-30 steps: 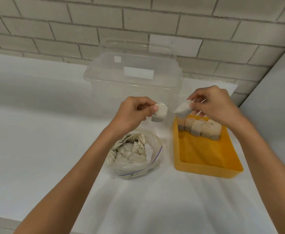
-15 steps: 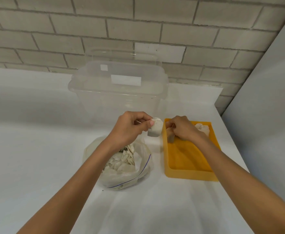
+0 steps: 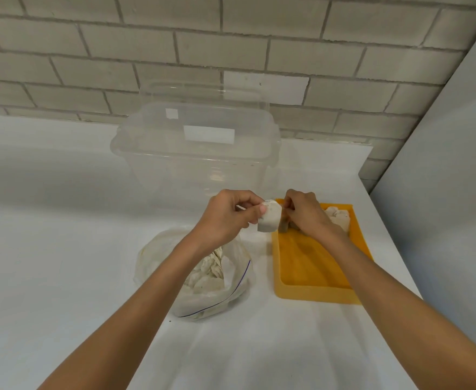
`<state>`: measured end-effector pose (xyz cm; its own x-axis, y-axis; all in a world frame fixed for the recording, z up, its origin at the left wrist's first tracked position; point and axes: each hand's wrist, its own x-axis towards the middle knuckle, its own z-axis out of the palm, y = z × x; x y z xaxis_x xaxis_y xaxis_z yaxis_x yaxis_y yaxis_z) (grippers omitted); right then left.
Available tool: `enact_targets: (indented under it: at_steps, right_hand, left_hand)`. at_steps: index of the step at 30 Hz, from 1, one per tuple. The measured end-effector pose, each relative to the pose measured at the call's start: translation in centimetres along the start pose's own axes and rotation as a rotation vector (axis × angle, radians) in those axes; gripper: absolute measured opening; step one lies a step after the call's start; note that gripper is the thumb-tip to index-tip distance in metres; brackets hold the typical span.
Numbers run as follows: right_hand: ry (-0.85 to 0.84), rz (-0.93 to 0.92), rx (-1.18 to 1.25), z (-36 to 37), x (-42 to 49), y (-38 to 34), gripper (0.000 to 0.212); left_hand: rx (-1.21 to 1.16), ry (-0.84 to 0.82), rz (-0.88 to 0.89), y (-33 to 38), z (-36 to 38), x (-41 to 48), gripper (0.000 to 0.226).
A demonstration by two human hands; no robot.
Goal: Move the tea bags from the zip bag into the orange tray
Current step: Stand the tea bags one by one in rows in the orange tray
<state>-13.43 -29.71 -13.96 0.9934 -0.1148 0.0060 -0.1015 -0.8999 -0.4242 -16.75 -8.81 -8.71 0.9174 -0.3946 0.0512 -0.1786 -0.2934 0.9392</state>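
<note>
My left hand [image 3: 225, 218] pinches a white tea bag [image 3: 270, 219] in the air just left of the orange tray's [image 3: 315, 296] far left corner. My right hand [image 3: 308, 216] hovers over that corner with curled fingers at the tea bag's right edge; whether they grip it is unclear. Several tea bags [image 3: 339, 216] stand in a row at the tray's far end, partly hidden by my right hand. The open zip bag [image 3: 231, 288] full of tea bags lies left of the tray, under my left forearm.
A tall clear plastic tub [image 3: 197, 153] with a lid stands just behind my hands. A brick wall [image 3: 231, 52] runs along the back and a grey panel [image 3: 442, 206] closes in the right side. The white table [image 3: 62, 249] stretches out to the left.
My right hand set its tea bag down in the tray's far end, then rose back to the tea bag in my left hand. My left hand barely moved. The camera pulled back.
</note>
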Motion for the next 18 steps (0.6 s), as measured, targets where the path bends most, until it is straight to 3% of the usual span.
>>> enact_targets:
  at_steps: [6,9,12,15,18]
  right_hand:
    - [0.084,0.016,0.014,-1.4,-0.4,0.2,0.012]
    - [0.163,-0.016,0.232,-3.6,-1.8,-0.1,0.015]
    - [0.106,-0.025,0.485,-5.4,-3.3,-0.4,0.021]
    - [0.061,-0.027,0.499,-5.7,-4.0,-0.3,0.024]
    - [0.101,0.005,0.465,-5.0,-4.1,0.5,0.012]
  left_hand:
    - [0.043,-0.011,0.034,-0.3,1.3,2.0,0.011]
    - [0.101,-0.011,0.058,-0.2,2.0,3.3,0.009]
    - [0.164,-0.018,0.093,-0.1,3.1,4.7,0.012]
    - [0.208,-0.021,0.108,0.0,4.4,5.9,0.013]
    - [0.253,-0.040,0.110,-0.1,5.5,6.4,0.014]
